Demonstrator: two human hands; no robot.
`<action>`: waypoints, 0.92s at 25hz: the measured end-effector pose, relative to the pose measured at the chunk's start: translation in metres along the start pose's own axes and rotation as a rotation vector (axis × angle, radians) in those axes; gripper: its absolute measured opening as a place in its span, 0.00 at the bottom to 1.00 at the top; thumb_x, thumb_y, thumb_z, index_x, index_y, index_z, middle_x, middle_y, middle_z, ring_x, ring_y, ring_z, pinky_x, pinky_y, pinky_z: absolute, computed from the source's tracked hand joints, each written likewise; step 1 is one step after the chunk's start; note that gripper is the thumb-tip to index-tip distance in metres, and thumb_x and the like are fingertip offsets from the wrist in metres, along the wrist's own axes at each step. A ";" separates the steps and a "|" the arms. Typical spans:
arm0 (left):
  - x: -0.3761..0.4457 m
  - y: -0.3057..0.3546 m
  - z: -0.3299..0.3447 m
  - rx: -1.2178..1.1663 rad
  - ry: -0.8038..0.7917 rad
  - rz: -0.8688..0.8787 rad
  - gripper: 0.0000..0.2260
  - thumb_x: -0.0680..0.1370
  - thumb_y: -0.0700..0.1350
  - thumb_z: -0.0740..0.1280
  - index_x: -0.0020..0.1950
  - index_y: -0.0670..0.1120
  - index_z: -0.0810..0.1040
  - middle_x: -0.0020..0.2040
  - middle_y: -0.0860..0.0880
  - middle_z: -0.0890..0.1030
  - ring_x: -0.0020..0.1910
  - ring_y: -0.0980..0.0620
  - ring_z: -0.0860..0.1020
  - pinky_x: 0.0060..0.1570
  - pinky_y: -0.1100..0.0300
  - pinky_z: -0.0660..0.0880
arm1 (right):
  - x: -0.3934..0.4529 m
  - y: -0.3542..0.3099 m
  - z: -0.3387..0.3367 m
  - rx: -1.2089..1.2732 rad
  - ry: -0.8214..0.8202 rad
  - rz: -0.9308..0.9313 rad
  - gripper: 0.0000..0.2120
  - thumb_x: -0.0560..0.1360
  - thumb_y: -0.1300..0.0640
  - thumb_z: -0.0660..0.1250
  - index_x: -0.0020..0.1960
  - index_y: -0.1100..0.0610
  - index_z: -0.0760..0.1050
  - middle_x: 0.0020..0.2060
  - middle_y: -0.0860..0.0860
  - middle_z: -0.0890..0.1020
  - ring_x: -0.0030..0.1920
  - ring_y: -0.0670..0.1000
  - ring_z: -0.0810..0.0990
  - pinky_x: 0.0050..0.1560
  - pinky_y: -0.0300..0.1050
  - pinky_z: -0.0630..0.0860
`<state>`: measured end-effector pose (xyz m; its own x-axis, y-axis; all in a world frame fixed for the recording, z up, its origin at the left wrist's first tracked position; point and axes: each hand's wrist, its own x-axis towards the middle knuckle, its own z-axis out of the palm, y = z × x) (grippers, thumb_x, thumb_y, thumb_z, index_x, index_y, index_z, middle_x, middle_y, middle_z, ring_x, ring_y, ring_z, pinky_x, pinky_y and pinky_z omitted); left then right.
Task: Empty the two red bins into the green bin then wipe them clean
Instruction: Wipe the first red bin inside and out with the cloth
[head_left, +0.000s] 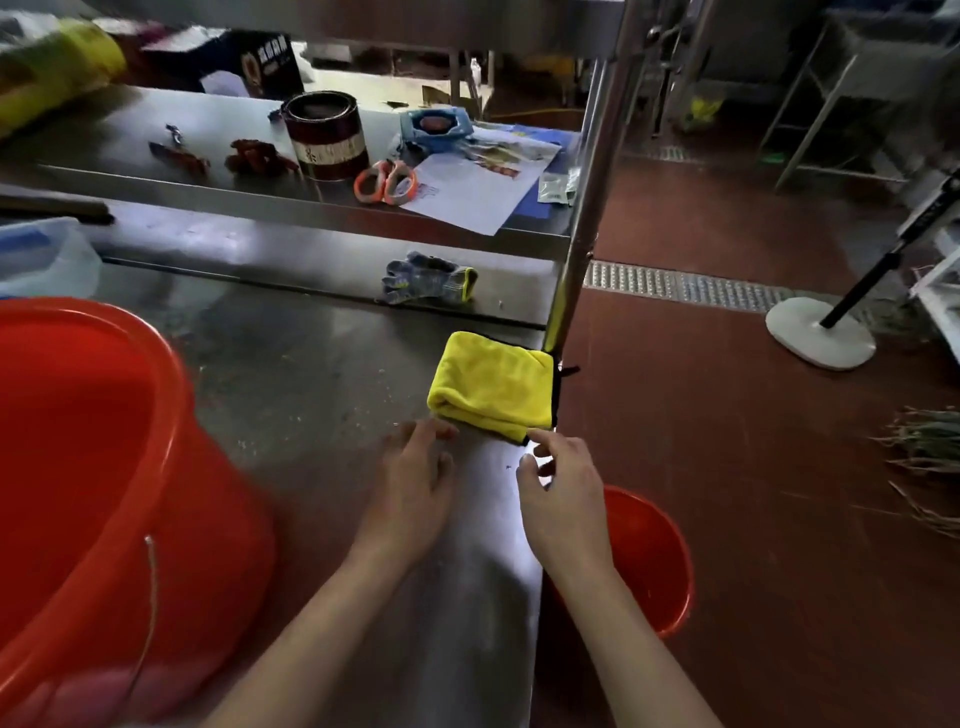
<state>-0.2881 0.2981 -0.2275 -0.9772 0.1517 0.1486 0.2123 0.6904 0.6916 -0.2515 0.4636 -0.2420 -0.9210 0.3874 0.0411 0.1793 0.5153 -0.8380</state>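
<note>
A scuffed stainless-steel bench (291, 374) with a raised steel shelf (218, 135) behind it stands on a red-brown tiled floor (753, 467) crossed by a metal drain grate (685, 288). On the bench's left side sits a large red plastic bin (104, 493) with a thin wire handle, its inside showing only red. A second, smaller red plastic bin (649, 556) stands on the floor just beside the bench's right edge, partly hidden by the right forearm. A folded yellow microfibre cloth (493, 389) lies at the bench's right edge, near the upright steel post (587, 208). Both hands reach toward its near edge: the left hand (415, 483) has fingers loosely spread with the tips at or just short of the cloth, and the right hand (561, 493) has thumb and fingers apart in a pinching shape at the cloth's near corner, holding nothing. A grey knitted work glove (428, 278) lies farther back. On the shelf are a dark round tin (324, 135), orange-handled scissors (387, 182) and white paper sheets (478, 182).
</note>
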 end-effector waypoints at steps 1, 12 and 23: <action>0.009 -0.008 0.011 0.039 -0.007 -0.004 0.12 0.77 0.36 0.67 0.58 0.45 0.80 0.55 0.46 0.80 0.56 0.43 0.77 0.51 0.60 0.65 | 0.010 0.008 0.009 -0.003 -0.008 -0.004 0.14 0.79 0.56 0.64 0.64 0.51 0.78 0.53 0.45 0.75 0.54 0.49 0.78 0.56 0.53 0.78; 0.092 -0.081 0.085 0.163 -0.088 -0.190 0.28 0.74 0.54 0.55 0.72 0.50 0.75 0.65 0.42 0.77 0.63 0.39 0.74 0.66 0.45 0.70 | 0.092 0.054 0.076 -0.275 -0.119 -0.096 0.27 0.73 0.50 0.58 0.70 0.57 0.76 0.67 0.55 0.77 0.66 0.57 0.74 0.69 0.51 0.69; 0.126 -0.085 0.107 0.230 -0.136 -0.209 0.18 0.83 0.51 0.63 0.72 0.51 0.75 0.64 0.42 0.77 0.67 0.40 0.72 0.68 0.48 0.66 | 0.106 0.070 0.085 -0.442 -0.307 -0.067 0.27 0.80 0.50 0.62 0.78 0.52 0.65 0.73 0.51 0.71 0.72 0.53 0.67 0.72 0.46 0.60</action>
<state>-0.4286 0.3340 -0.3433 -0.9936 0.0724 -0.0863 0.0174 0.8557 0.5171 -0.3657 0.4758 -0.3430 -0.9822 0.1358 -0.1294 0.1842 0.8294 -0.5274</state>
